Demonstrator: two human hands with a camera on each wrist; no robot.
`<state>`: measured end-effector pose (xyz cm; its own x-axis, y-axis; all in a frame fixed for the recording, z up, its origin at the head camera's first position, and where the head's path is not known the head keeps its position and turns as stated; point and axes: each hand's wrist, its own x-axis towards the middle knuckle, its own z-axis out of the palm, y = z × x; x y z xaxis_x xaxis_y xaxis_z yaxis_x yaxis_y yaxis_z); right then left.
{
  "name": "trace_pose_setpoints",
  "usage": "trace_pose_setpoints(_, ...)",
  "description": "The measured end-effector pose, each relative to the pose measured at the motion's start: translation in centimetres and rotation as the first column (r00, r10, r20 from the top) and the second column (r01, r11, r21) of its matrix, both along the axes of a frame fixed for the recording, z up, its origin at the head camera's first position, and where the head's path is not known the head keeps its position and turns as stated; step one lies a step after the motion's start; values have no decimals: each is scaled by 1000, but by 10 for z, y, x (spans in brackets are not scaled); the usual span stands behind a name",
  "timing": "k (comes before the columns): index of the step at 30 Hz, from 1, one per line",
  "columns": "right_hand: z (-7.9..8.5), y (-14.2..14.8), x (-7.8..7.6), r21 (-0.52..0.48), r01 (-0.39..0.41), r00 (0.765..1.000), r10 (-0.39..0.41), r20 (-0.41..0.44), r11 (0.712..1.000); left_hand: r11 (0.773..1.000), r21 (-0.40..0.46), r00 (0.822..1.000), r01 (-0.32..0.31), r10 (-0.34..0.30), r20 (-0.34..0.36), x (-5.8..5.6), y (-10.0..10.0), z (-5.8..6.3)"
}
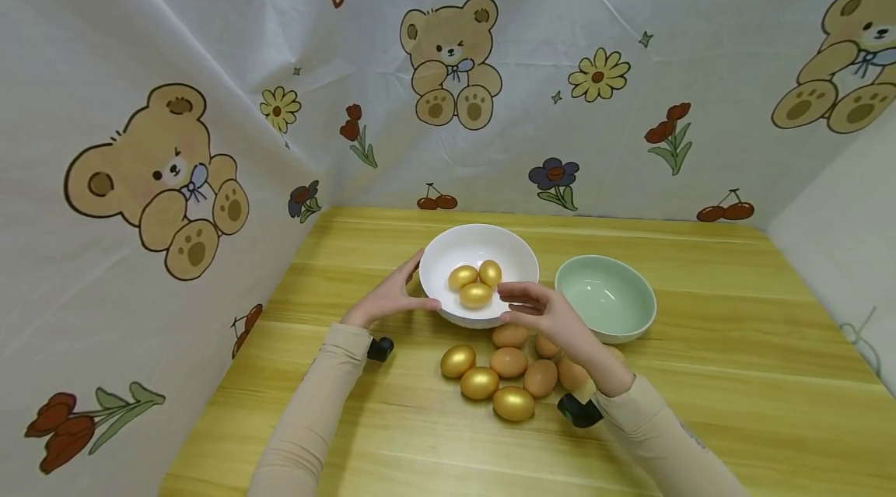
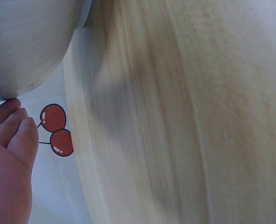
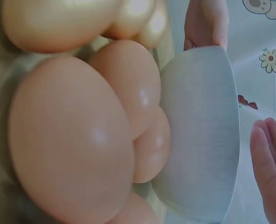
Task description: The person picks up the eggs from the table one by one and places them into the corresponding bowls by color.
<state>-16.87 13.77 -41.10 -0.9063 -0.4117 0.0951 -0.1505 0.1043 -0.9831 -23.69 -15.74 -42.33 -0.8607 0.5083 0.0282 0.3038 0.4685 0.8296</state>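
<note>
A white bowl point(image 1: 479, 236) stands at the middle of the table with three golden eggs point(image 1: 476, 295) inside. My left hand point(image 1: 392, 296) holds the bowl's left side, its thumb at the front rim and fingers against the outer wall. At the bowl's right front, my right hand point(image 1: 542, 309) hovers by the rim with fingers loosely extended, nothing seen in them. In the right wrist view that right hand point(image 3: 271, 163) appears apart from the bowl wall point(image 3: 198, 126). Brown eggs point(image 1: 509, 362) and three more golden eggs point(image 1: 479, 383) lie on the table before the bowl.
A pale green bowl point(image 1: 605, 295) stands right of the white one, partly behind my right hand, with no contents visible. My right forearm partly covers some brown eggs. Bear-printed cloth point(image 1: 532, 131) rises behind the wooden table point(image 1: 735, 310) and along its sides.
</note>
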Motion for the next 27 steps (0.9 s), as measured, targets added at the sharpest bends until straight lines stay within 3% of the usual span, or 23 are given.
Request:
trace_pose_setpoints(5, -6, 4, 14, -25, -9, 1000, 9, 14, 1000, 1000, -22, 1000, 5, -5, 5, 2, 1, 3)
trace_pose_setpoints(13, -19, 7, 29, -27, -60, 998, 59, -34, 998, 1000, -26, 1000, 10, -10, 3, 2, 1, 5)
trace_pose_setpoints(19, -29, 10, 40, 58, -131, 985, 136, -104, 990, 1000, -28, 1000, 3, -3, 5, 3, 2, 6)
trace_pose_setpoints(27, -43, 13, 54, 139, -174, 973, 192, -130, 975, 1000, -27, 1000, -1, 2, 8, 3, 2, 6)
